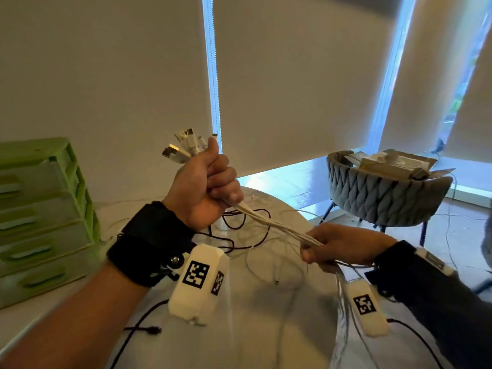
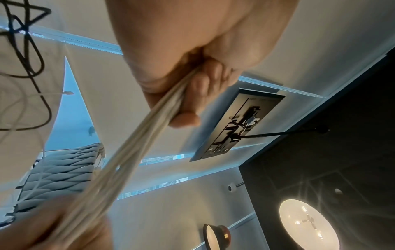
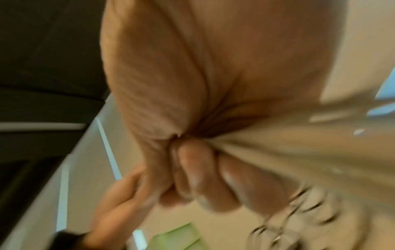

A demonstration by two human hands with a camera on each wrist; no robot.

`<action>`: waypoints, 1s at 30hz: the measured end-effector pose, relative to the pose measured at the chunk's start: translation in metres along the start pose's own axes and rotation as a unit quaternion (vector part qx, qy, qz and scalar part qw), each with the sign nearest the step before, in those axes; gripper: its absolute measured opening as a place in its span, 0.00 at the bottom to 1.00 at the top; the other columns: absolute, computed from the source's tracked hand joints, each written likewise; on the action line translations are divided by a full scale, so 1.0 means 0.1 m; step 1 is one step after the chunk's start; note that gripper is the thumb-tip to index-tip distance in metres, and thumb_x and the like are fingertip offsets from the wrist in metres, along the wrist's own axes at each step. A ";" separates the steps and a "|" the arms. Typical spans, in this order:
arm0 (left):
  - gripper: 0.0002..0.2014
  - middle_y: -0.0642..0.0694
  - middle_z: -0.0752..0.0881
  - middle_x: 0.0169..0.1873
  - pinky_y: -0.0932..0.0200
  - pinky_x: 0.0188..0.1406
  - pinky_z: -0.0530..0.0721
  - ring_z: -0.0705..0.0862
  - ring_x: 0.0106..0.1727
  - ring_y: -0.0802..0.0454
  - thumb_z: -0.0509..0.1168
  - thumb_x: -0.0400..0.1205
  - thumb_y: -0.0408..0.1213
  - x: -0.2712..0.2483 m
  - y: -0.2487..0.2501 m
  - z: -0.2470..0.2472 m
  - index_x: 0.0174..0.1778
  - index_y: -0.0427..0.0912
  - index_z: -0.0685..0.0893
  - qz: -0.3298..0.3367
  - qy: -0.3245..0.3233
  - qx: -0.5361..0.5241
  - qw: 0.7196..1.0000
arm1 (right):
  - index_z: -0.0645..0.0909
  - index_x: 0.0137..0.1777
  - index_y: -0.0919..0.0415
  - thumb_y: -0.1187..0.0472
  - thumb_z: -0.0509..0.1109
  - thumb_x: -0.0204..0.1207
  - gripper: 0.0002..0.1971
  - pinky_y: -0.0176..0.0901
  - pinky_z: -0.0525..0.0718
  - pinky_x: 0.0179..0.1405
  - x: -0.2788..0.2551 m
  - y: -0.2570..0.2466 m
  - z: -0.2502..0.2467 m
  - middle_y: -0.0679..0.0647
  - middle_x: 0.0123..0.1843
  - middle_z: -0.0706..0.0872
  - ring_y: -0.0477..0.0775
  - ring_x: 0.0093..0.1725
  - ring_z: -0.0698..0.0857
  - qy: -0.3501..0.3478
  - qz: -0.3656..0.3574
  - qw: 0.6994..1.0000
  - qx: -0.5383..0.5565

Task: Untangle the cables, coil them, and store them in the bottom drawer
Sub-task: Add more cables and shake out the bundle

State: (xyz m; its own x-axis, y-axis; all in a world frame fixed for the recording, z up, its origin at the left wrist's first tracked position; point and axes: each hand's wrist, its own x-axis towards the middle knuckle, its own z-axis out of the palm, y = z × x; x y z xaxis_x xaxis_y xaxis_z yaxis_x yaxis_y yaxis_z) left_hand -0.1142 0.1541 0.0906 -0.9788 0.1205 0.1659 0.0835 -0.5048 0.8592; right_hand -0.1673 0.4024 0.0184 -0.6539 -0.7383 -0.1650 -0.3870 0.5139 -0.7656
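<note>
Likely snag: w/ left hand [image 1: 202, 182] fisted on white cables [image 1: 271, 225] and right hand [image 1: 338, 247] clamped lower, loose tails below could re-knot w/ black cable [image 1: 247, 230].

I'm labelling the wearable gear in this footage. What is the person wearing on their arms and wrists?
Each wrist carries a wide black strap: left strap, right strap. Below each hangs a cream, box-shaped camera unit with black-and-white square markers: left unit, right unit. The left forearm is bare; the right arm wears a dark sleeve. A metal fastener shows on the left strap.
</note>
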 end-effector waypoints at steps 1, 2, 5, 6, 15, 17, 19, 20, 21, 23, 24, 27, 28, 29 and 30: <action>0.30 0.52 0.58 0.13 0.65 0.19 0.66 0.57 0.14 0.57 0.51 0.86 0.57 0.01 -0.01 0.04 0.19 0.46 0.60 -0.002 -0.002 0.011 1.000 | 0.79 0.41 0.67 0.44 0.74 0.69 0.22 0.43 0.77 0.32 -0.04 0.10 -0.08 0.54 0.25 0.78 0.53 0.26 0.76 0.005 0.019 1.000 -0.012; 0.30 0.52 0.57 0.13 0.65 0.19 0.65 0.57 0.13 0.57 0.51 0.86 0.57 0.01 -0.03 0.08 0.19 0.46 0.60 -0.006 -0.003 0.024 1.000 | 0.80 0.40 0.67 0.47 0.74 0.71 0.20 0.43 0.78 0.34 -0.09 0.16 -0.15 0.55 0.26 0.79 0.52 0.27 0.77 0.004 0.033 0.999 -0.025; 0.29 0.52 0.57 0.13 0.64 0.18 0.63 0.56 0.14 0.57 0.53 0.85 0.57 0.02 -0.08 0.19 0.20 0.46 0.59 -0.011 -0.016 0.068 0.997 | 0.82 0.38 0.62 0.55 0.74 0.76 0.11 0.37 0.78 0.37 -0.23 0.22 -0.31 0.51 0.27 0.81 0.46 0.27 0.79 -0.008 0.076 0.994 -0.075; 0.28 0.52 0.56 0.14 0.64 0.18 0.63 0.55 0.14 0.57 0.53 0.85 0.57 0.01 -0.09 0.23 0.21 0.46 0.58 -0.009 -0.019 0.086 0.996 | 0.83 0.38 0.59 0.56 0.73 0.76 0.09 0.35 0.78 0.37 -0.28 0.21 -0.33 0.50 0.27 0.82 0.44 0.27 0.79 -0.011 0.086 0.992 -0.087; 0.28 0.52 0.54 0.17 0.62 0.21 0.61 0.54 0.17 0.55 0.56 0.85 0.56 0.17 -0.36 0.55 0.21 0.48 0.59 0.028 0.020 0.129 0.991 | 0.83 0.62 0.57 0.48 0.68 0.72 0.21 0.46 0.84 0.62 -0.33 -0.08 -0.31 0.55 0.55 0.91 0.51 0.57 0.89 0.144 -0.022 0.984 0.101; 0.28 0.52 0.55 0.17 0.62 0.20 0.63 0.55 0.17 0.55 0.55 0.86 0.56 0.20 -0.44 0.59 0.21 0.48 0.60 0.021 0.016 0.125 0.992 | 0.83 0.62 0.57 0.50 0.68 0.75 0.19 0.49 0.83 0.62 -0.29 -0.21 -0.28 0.56 0.54 0.91 0.53 0.57 0.88 0.156 -0.033 0.982 0.097; 0.28 0.51 0.56 0.16 0.63 0.19 0.64 0.56 0.17 0.55 0.55 0.86 0.56 0.22 -0.45 0.62 0.20 0.47 0.60 0.016 0.010 0.124 0.992 | 0.81 0.66 0.57 0.56 0.69 0.79 0.17 0.46 0.83 0.63 -0.23 -0.27 -0.22 0.56 0.58 0.89 0.55 0.60 0.87 0.145 -0.033 0.986 0.073; 0.29 0.52 0.56 0.16 0.64 0.19 0.65 0.56 0.16 0.55 0.56 0.85 0.56 0.23 -0.44 0.62 0.20 0.47 0.61 0.014 0.008 0.127 0.992 | 0.78 0.70 0.55 0.57 0.69 0.79 0.20 0.41 0.82 0.62 -0.22 -0.27 -0.17 0.55 0.60 0.88 0.53 0.62 0.86 0.119 -0.030 0.991 0.056; 0.29 0.52 0.57 0.16 0.65 0.18 0.65 0.57 0.16 0.56 0.56 0.85 0.56 0.23 -0.43 0.62 0.19 0.47 0.61 0.016 0.010 0.134 0.991 | 0.74 0.74 0.53 0.57 0.70 0.78 0.24 0.36 0.82 0.61 -0.22 -0.25 -0.11 0.54 0.63 0.87 0.51 0.63 0.85 0.081 -0.025 0.996 0.039; 0.29 0.52 0.57 0.16 0.65 0.18 0.66 0.57 0.16 0.55 0.56 0.86 0.55 0.23 -0.40 0.58 0.18 0.48 0.62 0.029 0.030 0.155 0.987 | 0.69 0.77 0.49 0.53 0.70 0.74 0.30 0.31 0.81 0.61 -0.30 -0.21 -0.06 0.53 0.65 0.86 0.47 0.65 0.84 0.027 -0.025 0.999 0.024; 0.29 0.52 0.57 0.16 0.65 0.18 0.65 0.56 0.17 0.55 0.56 0.86 0.55 0.24 -0.38 0.54 0.18 0.48 0.62 0.039 0.050 0.165 0.984 | 0.69 0.76 0.48 0.51 0.69 0.73 0.30 0.29 0.80 0.61 -0.39 -0.19 -0.07 0.51 0.65 0.86 0.45 0.65 0.84 0.031 -0.028 0.999 0.030; 0.27 0.53 0.57 0.15 0.66 0.16 0.63 0.55 0.16 0.56 0.57 0.86 0.54 0.29 -0.27 0.37 0.22 0.49 0.61 0.058 0.109 0.155 0.980 | 0.70 0.75 0.42 0.48 0.67 0.74 0.27 0.30 0.79 0.63 -0.64 -0.08 -0.23 0.45 0.66 0.86 0.40 0.66 0.82 0.070 -0.050 0.995 0.056; 0.27 0.53 0.56 0.15 0.66 0.17 0.61 0.54 0.16 0.56 0.56 0.86 0.54 0.31 -0.25 0.32 0.23 0.48 0.59 0.054 0.115 0.136 0.983 | 0.69 0.75 0.40 0.48 0.68 0.74 0.28 0.35 0.79 0.66 -0.69 -0.03 -0.26 0.45 0.68 0.85 0.41 0.67 0.82 0.078 -0.058 0.993 0.067; 0.26 0.53 0.55 0.15 0.66 0.17 0.59 0.53 0.16 0.57 0.56 0.86 0.54 0.33 -0.25 0.30 0.24 0.48 0.59 0.045 0.111 0.113 0.986 | 0.69 0.74 0.37 0.48 0.69 0.73 0.29 0.40 0.79 0.68 -0.68 0.00 -0.25 0.45 0.69 0.83 0.41 0.68 0.81 0.090 -0.061 0.991 0.078; 0.27 0.53 0.55 0.15 0.66 0.18 0.57 0.53 0.16 0.57 0.56 0.86 0.54 0.34 -0.26 0.32 0.23 0.48 0.58 0.036 0.098 0.096 0.990 | 0.68 0.74 0.34 0.48 0.71 0.71 0.30 0.41 0.79 0.69 -0.62 0.01 -0.20 0.45 0.71 0.81 0.41 0.69 0.80 0.106 -0.061 0.989 0.087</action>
State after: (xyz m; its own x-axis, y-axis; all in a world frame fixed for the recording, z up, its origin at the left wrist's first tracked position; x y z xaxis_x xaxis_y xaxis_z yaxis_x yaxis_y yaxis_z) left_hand -0.1439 0.1983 0.0895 -0.9851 -0.0879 0.1480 0.1691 -0.3327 0.9278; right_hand -0.1402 0.4574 0.0399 -0.7377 -0.6728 0.0554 -0.3660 0.3296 -0.8703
